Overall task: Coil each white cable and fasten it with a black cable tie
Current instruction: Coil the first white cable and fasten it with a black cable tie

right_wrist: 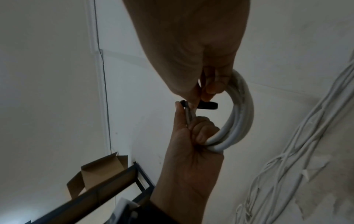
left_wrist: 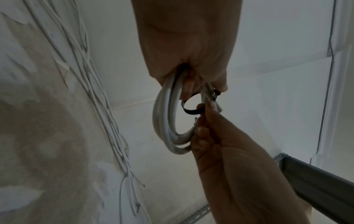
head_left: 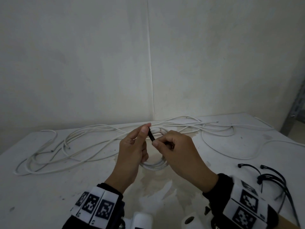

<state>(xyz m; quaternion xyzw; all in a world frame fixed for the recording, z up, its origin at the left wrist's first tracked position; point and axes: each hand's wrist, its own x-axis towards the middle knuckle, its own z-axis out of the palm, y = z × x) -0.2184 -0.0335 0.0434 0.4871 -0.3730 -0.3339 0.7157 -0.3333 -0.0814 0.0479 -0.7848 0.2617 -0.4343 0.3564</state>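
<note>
A: Nearest the viewer, what do the hands hold?
B: The left hand [head_left: 132,152] grips the coiled white cable [left_wrist: 166,121], thumb and forefinger also pinching the black cable tie [head_left: 151,135]. The right hand [head_left: 178,153] pinches the tie's other end, its lower fingers curled round the coil. Both hands are closed on coil and tie above the worktop [head_left: 49,187].
A: And beyond?
B: Spare black ties [head_left: 272,179] lie at the right. Loose white cables [head_left: 92,134] sprawl along the worktop's far edge, below the wall [head_left: 82,63].
</note>
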